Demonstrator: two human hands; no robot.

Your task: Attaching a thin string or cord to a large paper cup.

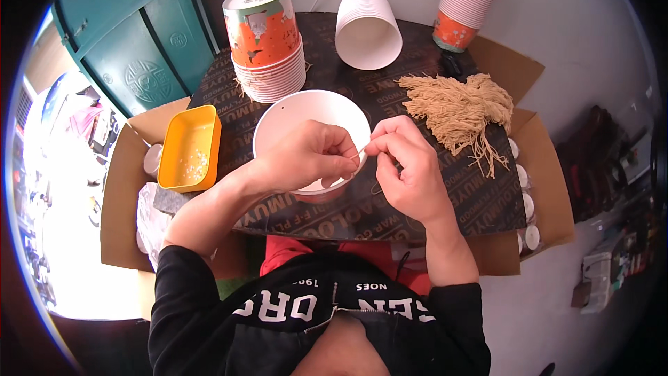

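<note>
Both hands over white paper bowl (306, 115) on desk (362, 209): left hand (306, 157) and right hand (410, 167) grips narrow, pinching thin string (361, 152) at rim. Threading underway; string bundle (456, 108), cup stacks (268, 42) look undone.

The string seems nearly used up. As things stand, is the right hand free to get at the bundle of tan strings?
Probably yes. The strings lie loose on the board just beyond the right hand, nothing between; but its fingers are pinching a thin string at the bowl rim.
</note>
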